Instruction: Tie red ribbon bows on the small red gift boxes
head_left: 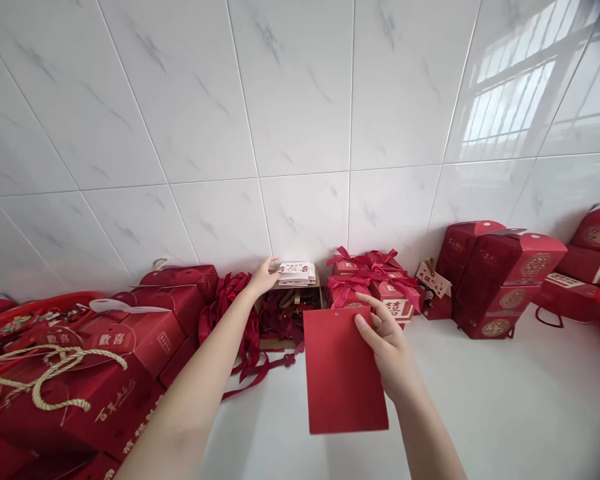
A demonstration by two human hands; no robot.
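Observation:
My right hand (387, 340) pinches a flat red rectangular card (345, 373) by its upper right edge, thumb on the near face. The card hangs over the white table, with a small hole near its top edge. Farther back, my left hand (265, 275) reaches to a small stack of white printed cards (297, 272), fingers at the stack's left edge. Whether they grip a card cannot be made out. The stack rests on top of an open-fronted box (275, 344) filled with dark red ribbon pieces. Loose red ribbons (230, 320) heap beside it on the left.
Small red gift boxes with bows (393, 287) stand right of the ribbon box. Taller red boxes (510, 280) are stacked farther right. Large red boxes with rope handles (80, 380) crowd the left side. A tiled wall (305, 100) rises behind the white table (450, 380).

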